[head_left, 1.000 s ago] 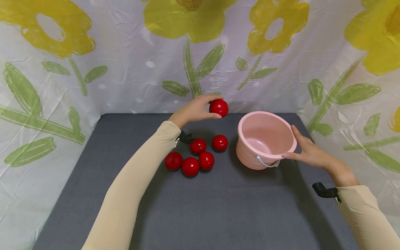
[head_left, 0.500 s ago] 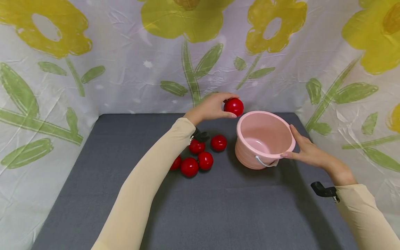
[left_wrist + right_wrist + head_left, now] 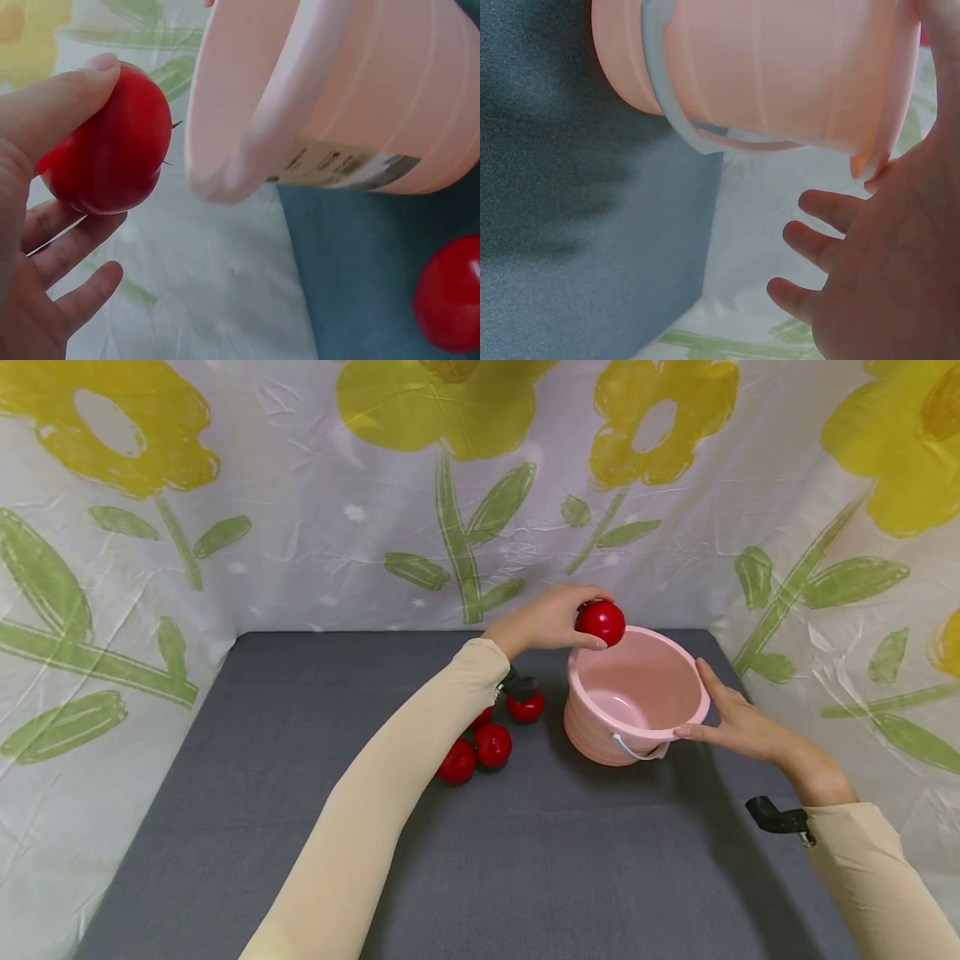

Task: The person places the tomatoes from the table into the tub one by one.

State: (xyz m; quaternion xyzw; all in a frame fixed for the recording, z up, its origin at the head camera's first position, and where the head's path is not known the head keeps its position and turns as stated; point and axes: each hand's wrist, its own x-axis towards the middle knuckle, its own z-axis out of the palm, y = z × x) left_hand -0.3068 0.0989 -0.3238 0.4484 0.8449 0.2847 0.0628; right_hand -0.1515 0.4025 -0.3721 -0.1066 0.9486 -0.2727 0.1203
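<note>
The left hand [image 3: 549, 620] has its fingers clamped on a glossy, red, rounded tomato [image 3: 602, 623] just above a pink, ribbed plastic bucket [image 3: 591, 735], whose smooth rim [image 3: 649, 735] the right hand [image 3: 738, 722] grips between thumb and fingers.

The left hand [image 3: 551, 622] is farther toward 3 o'clock; its tomato [image 3: 603, 623], clear of the bucket [image 3: 596, 739] a second ago, overlaps it at 11 o'clock in the head view. The sleeve [image 3: 375, 802] now hides the 9 o'clock one of the other tomatoes [image 3: 493, 746].
</note>
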